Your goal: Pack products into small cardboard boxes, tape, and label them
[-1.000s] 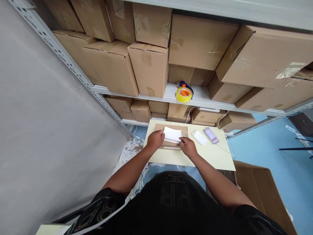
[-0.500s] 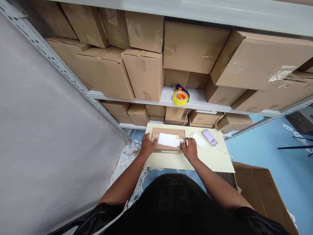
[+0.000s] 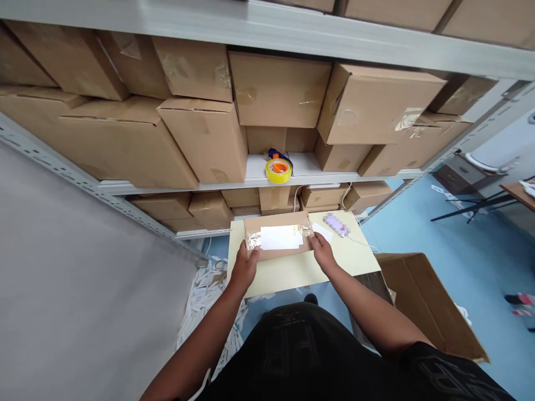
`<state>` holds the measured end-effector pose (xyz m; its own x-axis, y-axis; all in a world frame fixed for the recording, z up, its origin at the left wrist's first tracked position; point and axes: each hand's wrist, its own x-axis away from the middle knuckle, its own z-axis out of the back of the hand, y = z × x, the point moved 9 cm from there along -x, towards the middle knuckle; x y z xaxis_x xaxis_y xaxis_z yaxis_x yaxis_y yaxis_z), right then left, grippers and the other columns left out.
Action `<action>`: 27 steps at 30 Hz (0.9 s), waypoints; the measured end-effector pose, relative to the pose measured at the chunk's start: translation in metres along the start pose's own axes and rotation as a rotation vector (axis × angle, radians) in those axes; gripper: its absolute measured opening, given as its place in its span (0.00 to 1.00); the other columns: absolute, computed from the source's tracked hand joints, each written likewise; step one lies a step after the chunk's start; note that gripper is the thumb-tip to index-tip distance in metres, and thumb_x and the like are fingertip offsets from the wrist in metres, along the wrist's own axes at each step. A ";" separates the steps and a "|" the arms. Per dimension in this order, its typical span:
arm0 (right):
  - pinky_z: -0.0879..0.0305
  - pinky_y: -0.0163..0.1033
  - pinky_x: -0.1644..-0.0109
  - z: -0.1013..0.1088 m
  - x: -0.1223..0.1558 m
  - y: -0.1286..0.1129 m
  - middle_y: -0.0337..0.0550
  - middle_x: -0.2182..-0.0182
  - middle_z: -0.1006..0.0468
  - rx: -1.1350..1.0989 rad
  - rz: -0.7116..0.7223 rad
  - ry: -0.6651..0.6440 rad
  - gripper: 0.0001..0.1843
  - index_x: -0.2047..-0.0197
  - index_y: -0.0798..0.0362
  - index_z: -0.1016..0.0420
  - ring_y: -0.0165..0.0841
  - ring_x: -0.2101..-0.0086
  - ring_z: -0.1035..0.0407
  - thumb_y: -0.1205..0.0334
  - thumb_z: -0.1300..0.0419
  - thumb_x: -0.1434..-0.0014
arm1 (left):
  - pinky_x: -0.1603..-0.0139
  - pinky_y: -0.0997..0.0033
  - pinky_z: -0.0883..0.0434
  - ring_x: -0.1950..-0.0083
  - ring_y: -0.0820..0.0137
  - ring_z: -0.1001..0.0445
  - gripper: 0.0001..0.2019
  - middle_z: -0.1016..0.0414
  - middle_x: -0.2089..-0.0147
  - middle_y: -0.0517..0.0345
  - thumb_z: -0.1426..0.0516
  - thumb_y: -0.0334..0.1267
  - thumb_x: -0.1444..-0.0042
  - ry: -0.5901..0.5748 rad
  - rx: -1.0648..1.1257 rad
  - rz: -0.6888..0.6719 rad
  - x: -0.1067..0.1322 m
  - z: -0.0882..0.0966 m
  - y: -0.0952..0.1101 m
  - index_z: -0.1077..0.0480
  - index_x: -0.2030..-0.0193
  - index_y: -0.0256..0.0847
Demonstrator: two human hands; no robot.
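Observation:
A small brown cardboard box is between my two hands, over the pale yellow table. Its top carries a white label and shiny clear tape at both ends. My left hand grips the left end, thumb on the top face. Around the right end my right hand is closed, its thumb near the tape. The undersides of the fingers are hidden by the box. Just beyond my right hand lie white papers and a blurred-out purple object.
A yellow tape roll on an orange dispenser sits on the shelf ahead. Cardboard boxes fill the rack. A large open carton stands at the right. White paper strips litter the floor at left.
The box has come up off the table and tilted toward me, held by both hands. The camera view has turned to the right.

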<state>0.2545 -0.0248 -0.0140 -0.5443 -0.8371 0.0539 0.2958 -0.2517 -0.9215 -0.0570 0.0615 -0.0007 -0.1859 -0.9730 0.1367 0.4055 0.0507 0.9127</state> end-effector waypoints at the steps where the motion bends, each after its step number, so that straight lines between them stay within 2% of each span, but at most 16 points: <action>1: 0.29 0.48 0.44 0.011 0.001 -0.003 0.46 0.49 0.17 -0.012 -0.003 0.027 0.29 0.48 0.48 0.20 0.45 0.49 0.25 0.35 0.47 0.35 | 0.32 0.56 0.36 0.31 0.54 0.32 0.28 0.29 0.33 0.48 0.47 0.53 0.34 -0.015 0.007 -0.015 -0.002 -0.003 0.010 0.39 0.30 0.46; 4: 0.29 0.48 0.43 0.052 0.003 -0.005 0.47 0.46 0.18 -0.043 -0.020 0.123 0.29 0.46 0.48 0.20 0.46 0.47 0.26 0.35 0.46 0.35 | 0.30 0.57 0.38 0.30 0.56 0.34 0.28 0.31 0.31 0.49 0.49 0.53 0.32 -0.085 0.039 -0.070 -0.006 -0.024 0.043 0.40 0.29 0.46; 7: 0.31 0.50 0.40 0.098 0.007 0.002 0.48 0.44 0.20 -0.064 -0.043 0.223 0.31 0.44 0.49 0.21 0.47 0.44 0.27 0.35 0.45 0.36 | 0.30 0.57 0.38 0.30 0.56 0.34 0.29 0.32 0.30 0.49 0.50 0.54 0.31 -0.165 0.045 -0.116 -0.008 -0.057 0.076 0.41 0.28 0.45; 10: 0.32 0.51 0.38 0.149 0.015 0.014 0.48 0.44 0.20 -0.082 -0.069 0.329 0.31 0.45 0.50 0.20 0.48 0.44 0.28 0.35 0.45 0.37 | 0.31 0.57 0.36 0.31 0.56 0.32 0.28 0.31 0.30 0.49 0.50 0.55 0.31 -0.235 0.029 -0.169 -0.007 -0.098 0.111 0.39 0.29 0.46; 13: 0.31 0.50 0.42 0.201 0.027 0.029 0.47 0.48 0.18 -0.102 -0.076 0.395 0.30 0.48 0.49 0.19 0.48 0.47 0.27 0.34 0.48 0.35 | 0.32 0.56 0.36 0.31 0.55 0.32 0.28 0.30 0.31 0.50 0.50 0.55 0.31 -0.313 0.006 -0.209 -0.003 -0.148 0.145 0.38 0.29 0.47; 17: 0.29 0.45 0.48 0.283 0.047 0.063 0.47 0.53 0.16 -0.125 -0.105 0.490 0.31 0.52 0.51 0.19 0.46 0.52 0.26 0.34 0.49 0.35 | 0.33 0.56 0.35 0.31 0.54 0.33 0.29 0.31 0.30 0.51 0.50 0.57 0.32 -0.410 -0.045 -0.246 0.012 -0.231 0.185 0.37 0.29 0.48; 23: 0.33 0.44 0.47 0.418 0.086 0.124 0.49 0.52 0.17 -0.082 -0.156 0.643 0.36 0.53 0.53 0.19 0.46 0.51 0.27 0.31 0.53 0.35 | 0.38 0.57 0.31 0.37 0.54 0.27 0.26 0.25 0.36 0.53 0.49 0.55 0.33 -0.570 -0.126 -0.317 0.054 -0.379 0.238 0.35 0.32 0.50; 27: 0.34 0.44 0.48 0.492 0.126 0.164 0.50 0.52 0.17 -0.047 -0.218 0.741 0.35 0.54 0.53 0.19 0.45 0.52 0.27 0.33 0.54 0.34 | 0.40 0.57 0.31 0.39 0.53 0.26 0.26 0.24 0.37 0.53 0.48 0.56 0.33 -0.685 -0.175 -0.349 0.087 -0.474 0.264 0.33 0.33 0.49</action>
<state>0.6204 -0.4104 0.0309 -0.9745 -0.2234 -0.0202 0.0972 -0.3391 -0.9357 0.4581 -0.1160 0.0699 -0.8153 -0.5680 0.1125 0.3469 -0.3235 0.8804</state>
